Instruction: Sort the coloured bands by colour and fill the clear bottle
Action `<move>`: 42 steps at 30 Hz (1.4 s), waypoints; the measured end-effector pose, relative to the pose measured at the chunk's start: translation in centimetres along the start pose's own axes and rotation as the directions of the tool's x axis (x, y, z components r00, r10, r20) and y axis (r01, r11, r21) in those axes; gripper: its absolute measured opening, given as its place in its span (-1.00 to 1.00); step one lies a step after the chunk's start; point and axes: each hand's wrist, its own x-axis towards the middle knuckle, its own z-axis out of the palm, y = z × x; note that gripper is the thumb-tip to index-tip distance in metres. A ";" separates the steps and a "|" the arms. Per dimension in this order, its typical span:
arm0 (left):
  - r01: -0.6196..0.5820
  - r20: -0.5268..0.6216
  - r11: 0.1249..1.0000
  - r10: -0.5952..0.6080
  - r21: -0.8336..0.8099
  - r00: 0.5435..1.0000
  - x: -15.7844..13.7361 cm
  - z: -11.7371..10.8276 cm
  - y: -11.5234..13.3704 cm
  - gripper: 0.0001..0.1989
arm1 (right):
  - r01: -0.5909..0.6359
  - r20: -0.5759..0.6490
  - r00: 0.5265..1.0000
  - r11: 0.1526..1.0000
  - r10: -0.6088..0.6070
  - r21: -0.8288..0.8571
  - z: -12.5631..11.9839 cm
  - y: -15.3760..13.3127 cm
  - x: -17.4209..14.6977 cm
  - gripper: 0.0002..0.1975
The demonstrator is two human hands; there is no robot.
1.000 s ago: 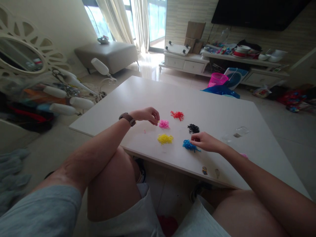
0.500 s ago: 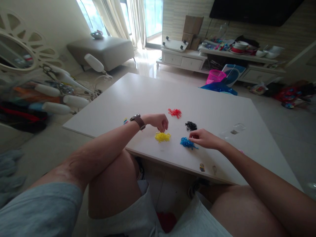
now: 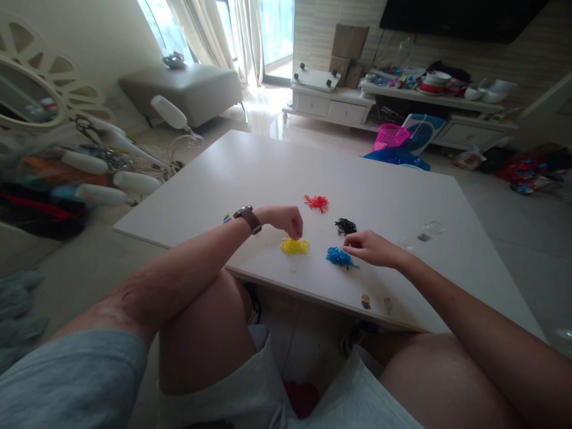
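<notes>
My left hand (image 3: 289,220), with a brown-strapped watch (image 3: 248,218) on the wrist, is closed in a pinch at the far edge of a pile of thin yellow bands (image 3: 294,246). At the upper right of a pile of blue bands (image 3: 339,257), my right hand (image 3: 366,246) has its fingers drawn together. Whatever either pinch holds is too small or hidden to make out. Behind these lie a black pile of bands (image 3: 345,226) and a red pile of bands (image 3: 316,204).
The white table (image 3: 268,164) carries a clear plastic container (image 3: 429,232) on the right. By its near edge lie a small cartoon figure (image 3: 366,301) and a small clear item (image 3: 388,305). Small colourful pieces (image 3: 226,217) sit beyond my left wrist. White lamp shades (image 3: 170,112) stand at the left.
Both hands stay over the same piles. The left fingers have curled slightly more downward at the yellow pile; the right hand has barely shifted.
</notes>
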 end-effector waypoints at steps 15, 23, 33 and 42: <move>0.491 -0.157 0.867 -0.476 0.079 0.865 -5.1 -4.8 -6.4 -0.80 | 0.000 0.017 1.000 1.000 0.000 0.014 -0.2 0.0 -0.1 -0.67; 0.499 -0.042 0.857 -0.498 0.127 0.866 -5.0 -3.2 -6.7 -0.86 | -0.008 0.024 1.000 1.000 0.008 0.009 -0.1 0.2 0.0 -0.68; 0.259 -0.249 0.964 -0.237 0.061 0.939 -2.9 -3.0 -4.9 -0.91 | -0.004 0.015 1.000 1.000 0.004 0.003 0.1 0.3 0.0 -0.67; 0.153 -0.419 0.984 -0.100 0.096 0.903 -0.9 -2.0 -1.9 -0.91 | -0.016 0.016 1.000 1.000 0.016 -0.002 0.0 0.2 -0.1 -0.69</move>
